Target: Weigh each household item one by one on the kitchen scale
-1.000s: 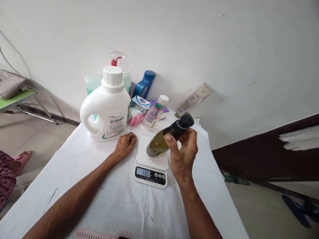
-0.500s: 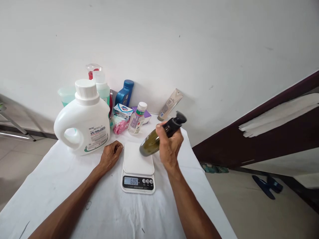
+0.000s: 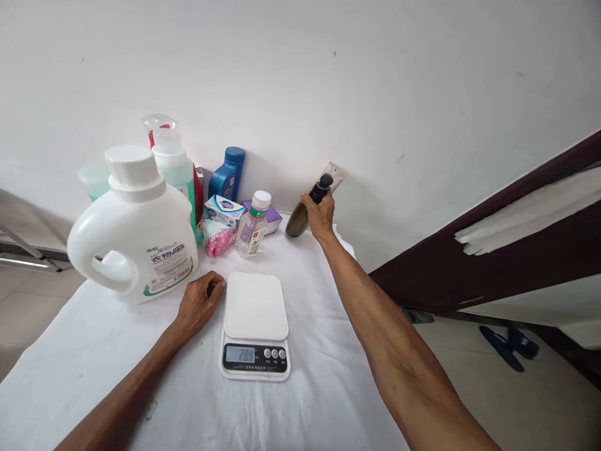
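Observation:
My right hand (image 3: 322, 213) grips a dark green pump bottle (image 3: 299, 219) by its black neck. The bottle tilts, its base low near the table's back edge. Behind it a beige squeeze tube (image 3: 337, 174) leans at the wall, partly covered by the bottle and hand. My left hand (image 3: 201, 300) rests on the cloth with fingers curled in, nothing seen in them, just left of a white kitchen scale (image 3: 256, 307). Nothing lies on the scale's plate, and its faint display seems to read 284.
A big white detergent jug (image 3: 136, 232) stands at left before a green liquid bottle (image 3: 173, 169). Near the wall are a blue bottle (image 3: 228, 175), a soap box (image 3: 224, 211), a pink pack (image 3: 220, 239), a clear bottle (image 3: 251, 228) and a purple box (image 3: 271, 219).
My right hand has carried the pump bottle from above the scale to the back of the table, before the tube. The display has dropped from 605. My left hand stays beside the scale.

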`<state>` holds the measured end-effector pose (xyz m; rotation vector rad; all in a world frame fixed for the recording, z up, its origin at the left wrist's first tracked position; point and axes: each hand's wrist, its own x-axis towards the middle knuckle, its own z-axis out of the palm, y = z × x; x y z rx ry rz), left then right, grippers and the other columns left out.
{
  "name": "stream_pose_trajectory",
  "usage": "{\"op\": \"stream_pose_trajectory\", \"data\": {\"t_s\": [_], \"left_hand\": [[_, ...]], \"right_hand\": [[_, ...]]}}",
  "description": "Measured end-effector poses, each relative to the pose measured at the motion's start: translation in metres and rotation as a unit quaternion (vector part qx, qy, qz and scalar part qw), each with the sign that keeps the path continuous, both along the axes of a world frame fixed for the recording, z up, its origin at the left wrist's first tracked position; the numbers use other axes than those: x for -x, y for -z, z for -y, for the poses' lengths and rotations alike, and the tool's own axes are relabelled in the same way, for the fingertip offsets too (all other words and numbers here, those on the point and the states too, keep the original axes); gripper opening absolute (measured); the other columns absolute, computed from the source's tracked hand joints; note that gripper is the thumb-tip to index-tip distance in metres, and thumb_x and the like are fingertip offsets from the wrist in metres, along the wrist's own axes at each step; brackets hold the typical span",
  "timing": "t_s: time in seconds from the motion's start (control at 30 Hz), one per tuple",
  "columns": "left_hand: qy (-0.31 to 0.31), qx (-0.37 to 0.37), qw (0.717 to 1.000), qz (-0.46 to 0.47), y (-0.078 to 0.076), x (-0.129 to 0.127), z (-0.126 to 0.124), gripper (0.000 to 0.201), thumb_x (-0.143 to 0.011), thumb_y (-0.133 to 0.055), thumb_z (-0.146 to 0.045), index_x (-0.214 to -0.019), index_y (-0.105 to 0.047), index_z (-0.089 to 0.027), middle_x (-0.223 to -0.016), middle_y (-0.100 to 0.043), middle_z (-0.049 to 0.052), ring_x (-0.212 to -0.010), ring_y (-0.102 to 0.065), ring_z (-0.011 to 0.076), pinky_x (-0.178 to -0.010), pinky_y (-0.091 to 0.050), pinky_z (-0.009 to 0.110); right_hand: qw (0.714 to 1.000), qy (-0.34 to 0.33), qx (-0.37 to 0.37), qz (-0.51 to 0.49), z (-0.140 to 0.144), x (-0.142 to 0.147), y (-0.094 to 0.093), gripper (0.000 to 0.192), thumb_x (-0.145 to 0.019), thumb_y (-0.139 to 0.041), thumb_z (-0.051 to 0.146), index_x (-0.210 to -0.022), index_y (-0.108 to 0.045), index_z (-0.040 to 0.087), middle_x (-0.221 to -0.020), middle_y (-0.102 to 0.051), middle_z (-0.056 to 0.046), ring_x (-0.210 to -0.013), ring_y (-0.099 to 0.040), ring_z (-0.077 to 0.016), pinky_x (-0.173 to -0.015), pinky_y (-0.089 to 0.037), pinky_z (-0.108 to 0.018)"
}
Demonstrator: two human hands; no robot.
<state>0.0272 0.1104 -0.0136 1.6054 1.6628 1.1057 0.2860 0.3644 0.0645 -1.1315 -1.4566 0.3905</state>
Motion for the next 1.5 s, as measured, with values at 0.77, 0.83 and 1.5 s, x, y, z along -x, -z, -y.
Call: {"op": "stream_pose_trajectory", "data": {"t_s": [0.77, 0.83, 1.5], "left_hand": [[-0.012, 0.017, 1.000, -0.023, -0.002, -0.002, -0.002, 0.028, -0.093, -0.052, -0.042, -0.079, -0.062, -0.020, -0.064, -0.057, -0.003, -0.058, -0.047, 0.0128, -0.059, -0.037, 0.026], [-0.011, 0.015, 1.000, -0.017, -0.001, -0.002, -0.002, 0.028, -0.093, -0.052, -0.042, -0.079, -0.062, -0.019, -0.064, -0.057, -0.003, -0.059, -0.047, 0.0127, -0.059, -0.037, 0.025], [-0.010, 0.019, 0.999, -0.025, -0.001, -0.001, -0.003, 0.030, -0.094, -0.052, -0.043, -0.081, -0.064, -0.018, -0.066, -0.059, -0.003, -0.061, -0.049, 0.0129, -0.060, -0.037, 0.025]], "right_hand": [[0.996, 0.062, 0.022, 0.058, -0.105, 0.007, 0.022, 0.051, -0.082, -0.072, 0.051, -0.117, -0.048, 0.022, -0.122, -0.060, -0.015, -0.121, -0.054, -0.0350, -0.110, -0.037, -0.064], [0.995, 0.066, 0.003, 0.072, -0.096, 0.007, 0.017, 0.060, -0.082, -0.072, 0.053, -0.126, -0.046, 0.021, -0.132, -0.054, -0.018, -0.132, -0.047, -0.0379, -0.114, -0.031, -0.067], [0.982, -0.097, 0.139, 0.083, 0.015, 0.060, 0.080, 0.106, -0.066, -0.082, 0.064, -0.151, -0.042, 0.014, -0.158, -0.040, -0.024, -0.149, -0.033, -0.0445, -0.122, -0.030, -0.063]]}}
